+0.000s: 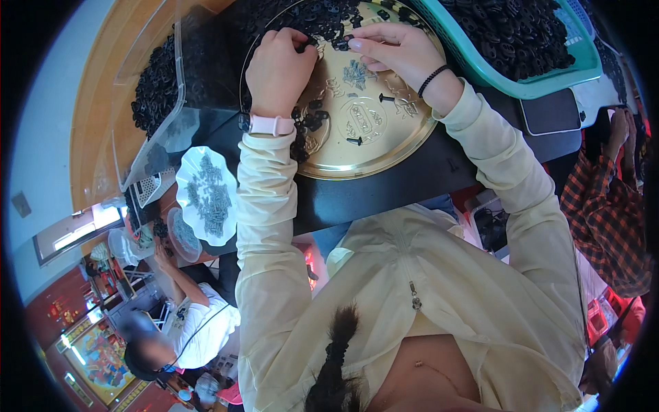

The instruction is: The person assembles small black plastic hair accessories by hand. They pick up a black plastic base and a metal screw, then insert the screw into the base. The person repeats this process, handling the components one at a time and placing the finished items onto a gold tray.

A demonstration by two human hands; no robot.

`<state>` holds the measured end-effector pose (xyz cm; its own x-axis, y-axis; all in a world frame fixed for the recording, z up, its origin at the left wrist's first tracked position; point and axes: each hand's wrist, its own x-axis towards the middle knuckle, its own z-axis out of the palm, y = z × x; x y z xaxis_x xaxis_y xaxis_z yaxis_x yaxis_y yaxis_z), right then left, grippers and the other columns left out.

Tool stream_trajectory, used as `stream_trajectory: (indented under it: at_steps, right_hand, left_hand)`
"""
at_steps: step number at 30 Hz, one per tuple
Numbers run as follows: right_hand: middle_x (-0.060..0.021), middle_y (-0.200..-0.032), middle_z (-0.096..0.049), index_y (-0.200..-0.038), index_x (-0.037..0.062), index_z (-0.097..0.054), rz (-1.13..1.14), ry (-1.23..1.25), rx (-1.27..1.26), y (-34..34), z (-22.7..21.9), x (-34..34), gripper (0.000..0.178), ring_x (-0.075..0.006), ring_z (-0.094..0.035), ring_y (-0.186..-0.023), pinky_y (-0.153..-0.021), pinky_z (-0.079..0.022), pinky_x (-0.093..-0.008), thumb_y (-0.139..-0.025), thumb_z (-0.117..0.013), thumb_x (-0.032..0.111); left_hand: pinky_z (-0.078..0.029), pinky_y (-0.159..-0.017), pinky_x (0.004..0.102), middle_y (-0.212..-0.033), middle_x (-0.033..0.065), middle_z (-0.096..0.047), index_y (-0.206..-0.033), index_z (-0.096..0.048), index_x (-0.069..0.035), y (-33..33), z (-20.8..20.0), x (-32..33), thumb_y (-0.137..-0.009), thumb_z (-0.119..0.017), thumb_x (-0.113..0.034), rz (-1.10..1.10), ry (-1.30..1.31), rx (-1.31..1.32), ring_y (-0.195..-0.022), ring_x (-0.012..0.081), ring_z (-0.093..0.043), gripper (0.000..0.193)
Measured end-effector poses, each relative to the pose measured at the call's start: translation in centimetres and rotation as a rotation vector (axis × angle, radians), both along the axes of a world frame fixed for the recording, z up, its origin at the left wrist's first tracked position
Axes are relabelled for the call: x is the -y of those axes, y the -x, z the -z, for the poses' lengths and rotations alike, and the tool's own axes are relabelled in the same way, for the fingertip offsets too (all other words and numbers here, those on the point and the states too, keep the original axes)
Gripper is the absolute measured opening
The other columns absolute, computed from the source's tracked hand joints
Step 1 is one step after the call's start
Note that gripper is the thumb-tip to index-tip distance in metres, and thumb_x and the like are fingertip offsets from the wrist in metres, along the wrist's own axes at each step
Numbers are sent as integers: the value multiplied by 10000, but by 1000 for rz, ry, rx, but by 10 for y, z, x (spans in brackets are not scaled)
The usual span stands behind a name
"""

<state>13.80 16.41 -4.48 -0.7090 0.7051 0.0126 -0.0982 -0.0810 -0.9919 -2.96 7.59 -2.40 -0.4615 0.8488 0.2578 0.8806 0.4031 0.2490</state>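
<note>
Both my hands work over the far part of a round gold tray (384, 154). My left hand (280, 72), with a pink-banded watch at the wrist, has its fingers closed on a small black plastic part (307, 45). Between thumb and fingertips, my right hand (405, 51) pinches another small black part (341, 44). Below them on the tray lies a little heap of tiny grey metal pieces (355, 74). Loose black parts (314, 118) sit beside my left wrist, and a T-shaped black piece (386, 98) lies near my right wrist. More black parts are heaped at the tray's far edge.
A teal basket (525, 88) of black parts stands at the far right, near a phone (550, 112). On the left are a clear box (180, 69) with black parts and a white scalloped dish (230, 175) holding grey metal pieces. Other people (206, 329) sit at both sides.
</note>
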Motion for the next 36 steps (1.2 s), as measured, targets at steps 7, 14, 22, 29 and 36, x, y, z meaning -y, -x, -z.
stream_trajectory:
  at_steps: [7, 14, 22, 29, 36]
  right_hand:
    - [-10, -715, -587, -1053, -4, -632, -24, -7, 8, 0, -3, 2, 281, -56, -536, -626, -573, -451, -184, -838, -671, 173]
    - [-9, -725, -602, -1041, 7, -643, -4, -17, -11, 0, -2, 3, 288, -52, -541, -623, -566, -455, -184, -828, -682, 197]
    - [-14, -778, -644, -1038, 23, -667, -3, -95, -26, -1, 0, 7, 293, -59, -570, -653, -583, -467, -188, -819, -695, 216]
    - [-13, -894, -647, -1109, 33, -643, -76, -105, 88, -5, -6, 4, 321, -79, -598, -795, -737, -493, -200, -848, -672, 218]
    - [-34, -829, -675, -1007, 52, -690, -67, -110, -16, -3, 2, 4, 265, -89, -619, -744, -679, -497, -210, -812, -705, 231]
  left_hand:
    - [-510, -707, 373, -895, 78, -639, -880, -681, -99, 16, -2, -2, -770, -633, -281, 54, 57, -56, -834, 280, -630, 218]
    - [-441, -583, 241, -854, 30, -659, -964, -675, -81, -4, -3, 24, -841, -628, -227, -6, -274, 580, -667, 114, -555, 197]
    - [-356, -523, 164, -928, 16, -646, -1045, -629, -43, -17, -6, 40, -896, -582, -189, 88, -281, 1339, -660, 28, -482, 214]
    - [-360, -524, 167, -929, 24, -647, -1049, -629, -44, -19, -7, 42, -895, -585, -196, 128, -269, 1364, -657, 32, -485, 221]
    - [-409, -557, 178, -931, 39, -664, -1055, -632, -29, -28, -10, 40, -891, -600, -194, 100, -273, 1306, -693, 52, -536, 235]
